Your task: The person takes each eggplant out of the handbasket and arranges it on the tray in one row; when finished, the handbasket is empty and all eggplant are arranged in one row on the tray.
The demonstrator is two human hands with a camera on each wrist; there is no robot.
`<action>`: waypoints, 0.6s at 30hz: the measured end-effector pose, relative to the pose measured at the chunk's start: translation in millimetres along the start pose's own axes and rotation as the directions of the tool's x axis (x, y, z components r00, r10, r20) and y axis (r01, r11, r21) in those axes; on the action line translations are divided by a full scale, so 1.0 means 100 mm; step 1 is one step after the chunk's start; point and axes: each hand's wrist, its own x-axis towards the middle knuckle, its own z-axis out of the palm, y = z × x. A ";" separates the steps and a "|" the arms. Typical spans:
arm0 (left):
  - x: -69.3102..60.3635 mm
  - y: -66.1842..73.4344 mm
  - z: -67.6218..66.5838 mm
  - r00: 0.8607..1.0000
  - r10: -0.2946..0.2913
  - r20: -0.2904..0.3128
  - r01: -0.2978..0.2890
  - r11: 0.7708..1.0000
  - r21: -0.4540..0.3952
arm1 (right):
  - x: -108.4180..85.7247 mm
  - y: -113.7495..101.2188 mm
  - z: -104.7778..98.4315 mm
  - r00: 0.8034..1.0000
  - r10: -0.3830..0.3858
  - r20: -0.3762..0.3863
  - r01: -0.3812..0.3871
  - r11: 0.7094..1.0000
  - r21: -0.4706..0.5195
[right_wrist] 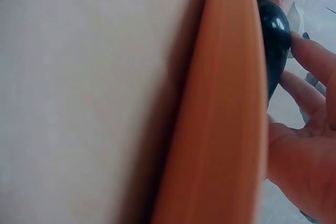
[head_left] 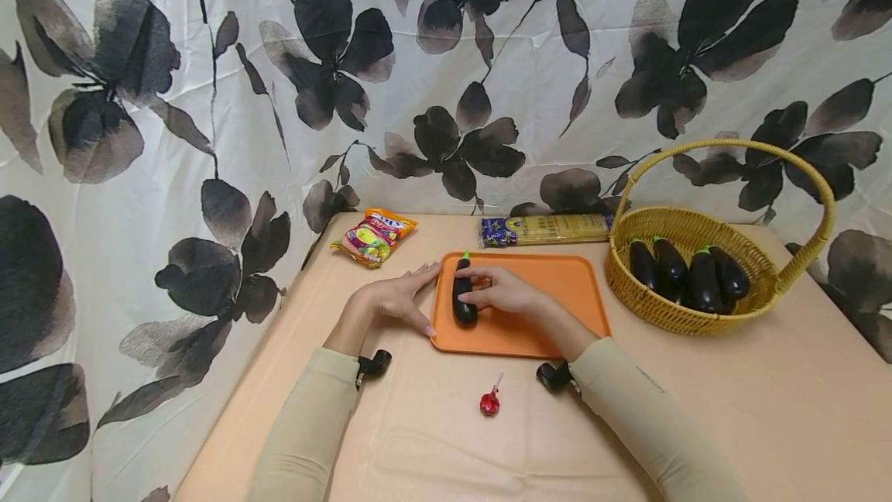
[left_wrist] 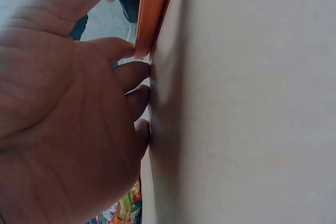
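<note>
A dark eggplant (head_left: pixel 464 297) with a green tip lies lengthwise near the left side of an orange tray (head_left: pixel 530 320). The right hand (head_left: pixel 505 290) reaches over the tray from the right, its thumb and fingers gripping the eggplant. In the right wrist view the fingers of the right hand (right_wrist: pixel 310 114) meet the eggplant (right_wrist: pixel 275 30) above the tray's rim (right_wrist: pixel 220 108). The left hand (head_left: pixel 397 299) is spread at the tray's left edge, thumb by the near corner and fingertips by the upper edge. In the left wrist view, the left hand (left_wrist: pixel 68 108) has fingertips beside the tray (left_wrist: pixel 152 9).
A wicker basket (head_left: pixel 669 321) with several eggplants (head_left: pixel 704 281) stands right of the tray. Behind lie a pasta packet (head_left: pixel 557 229) and, farther left, a colorful snack bag (head_left: pixel 374 237). A red lollipop (head_left: pixel 490 403) lies between the forearms. Floral cloth hangs behind the table.
</note>
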 end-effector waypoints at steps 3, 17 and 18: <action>0.01 -0.01 0.00 1.000 -0.002 -0.003 0.002 1.000 0.002 | 0.02 0.00 0.01 1.000 -0.002 0.002 0.002 1.000 -0.004; 0.00 0.00 0.00 1.000 0.007 -0.010 -0.007 1.000 0.017 | 0.09 -0.05 0.10 0.999 -0.041 0.021 0.042 0.999 -0.017; 0.00 -0.01 0.00 1.000 0.007 -0.011 -0.007 1.000 0.016 | 0.10 -0.05 0.11 0.999 -0.041 0.022 0.041 0.999 -0.018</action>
